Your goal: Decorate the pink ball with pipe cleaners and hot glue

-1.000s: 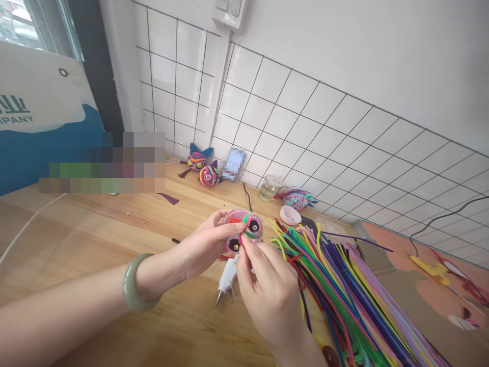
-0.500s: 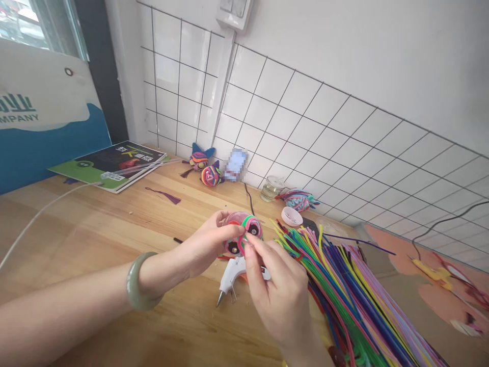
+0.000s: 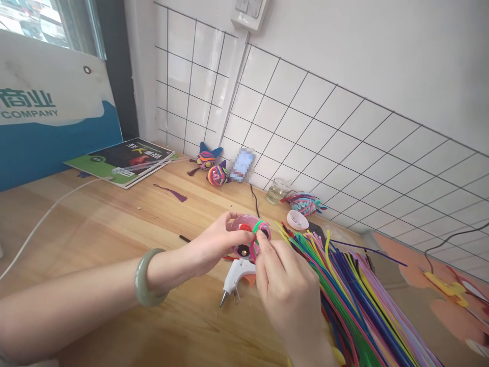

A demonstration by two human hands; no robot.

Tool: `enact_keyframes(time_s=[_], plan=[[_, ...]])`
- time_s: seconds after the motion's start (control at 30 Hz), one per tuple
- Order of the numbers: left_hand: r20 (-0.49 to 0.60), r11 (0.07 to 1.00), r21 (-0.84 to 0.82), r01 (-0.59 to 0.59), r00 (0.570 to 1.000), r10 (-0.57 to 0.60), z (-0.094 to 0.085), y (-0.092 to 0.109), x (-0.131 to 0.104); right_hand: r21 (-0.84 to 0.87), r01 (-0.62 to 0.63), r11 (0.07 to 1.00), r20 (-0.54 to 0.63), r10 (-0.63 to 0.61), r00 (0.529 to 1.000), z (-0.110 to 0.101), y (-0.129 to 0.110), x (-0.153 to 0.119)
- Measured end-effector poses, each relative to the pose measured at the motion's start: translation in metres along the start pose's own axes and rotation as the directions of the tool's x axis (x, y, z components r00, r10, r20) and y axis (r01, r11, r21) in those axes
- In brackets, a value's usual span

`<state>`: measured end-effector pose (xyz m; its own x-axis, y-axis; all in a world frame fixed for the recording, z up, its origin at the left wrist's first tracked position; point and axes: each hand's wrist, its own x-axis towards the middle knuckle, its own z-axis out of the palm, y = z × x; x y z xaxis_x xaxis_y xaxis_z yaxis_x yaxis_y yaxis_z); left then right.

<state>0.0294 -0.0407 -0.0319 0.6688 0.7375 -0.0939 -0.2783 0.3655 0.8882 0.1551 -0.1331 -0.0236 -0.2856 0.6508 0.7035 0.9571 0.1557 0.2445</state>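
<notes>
My left hand (image 3: pixel 216 243), a green bangle on its wrist, grips a round pipe cleaner ornament (image 3: pixel 243 251) with black eye pieces, pink loops and a red piece. Its thumb presses on the front. With fingers pinched, my right hand (image 3: pixel 290 283) works at a short green pipe cleaner (image 3: pixel 258 226) on the ornament's face; the fingertips cover part of it and one eye. Just below the ornament, a white hot glue gun (image 3: pixel 234 278) rests on its wire stand, partly hidden by my right hand.
Bundled coloured pipe cleaners (image 3: pixel 351 285) lie at the right. Behind are a small pink dish (image 3: pixel 297 220), a glass jar (image 3: pixel 278 191), finished ornaments (image 3: pixel 217 174), a phone (image 3: pixel 243 164) and a purple tassel (image 3: pixel 173 192). Magazines (image 3: pixel 126 160) and a white cable (image 3: pixel 49 216) lie left.
My right fingertips have moved up over the ornament's face onto the green pipe cleaner, covering the right eye piece. My left hand keeps its grip. The view has shifted slightly left.
</notes>
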Motion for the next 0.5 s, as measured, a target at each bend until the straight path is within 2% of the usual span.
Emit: enact_keyframes(time_s=[0.1, 0.2, 0.33, 0.4, 0.5], plan=[[-0.025, 0.999, 0.032, 0.002, 1.000, -0.001, -0.0001, -0.0007, 0.0008, 0.037, -0.010, 0.999, 0.019, 0.009, 1.000, 0.0023, 0.0010, -0.0002], [-0.040, 1.000, 0.009, -0.012, 0.999, 0.012, -0.0010, -0.0022, 0.0024, 0.191, -0.085, 0.978, 0.056, 0.075, 0.996, 0.0032, 0.0031, 0.0005], [0.005, 0.989, -0.143, -0.038, 0.999, 0.039, -0.0046, -0.0044, 0.0039, 0.486, -0.308, 0.818, 0.116, 0.290, 0.950, 0.0003, 0.0039, 0.0017], [0.004, 0.980, -0.196, -0.025, 1.000, 0.026, -0.0065, -0.0051, 0.0042, 0.516, -0.360, 0.777, 0.114, 0.355, 0.928, -0.0005, 0.0023, 0.0023], [0.030, 0.974, -0.228, -0.009, 0.999, 0.016, -0.0082, -0.0052, 0.0050, 0.470, -0.301, 0.830, 0.071, 0.304, 0.950, 0.0001, 0.0002, 0.0030]])
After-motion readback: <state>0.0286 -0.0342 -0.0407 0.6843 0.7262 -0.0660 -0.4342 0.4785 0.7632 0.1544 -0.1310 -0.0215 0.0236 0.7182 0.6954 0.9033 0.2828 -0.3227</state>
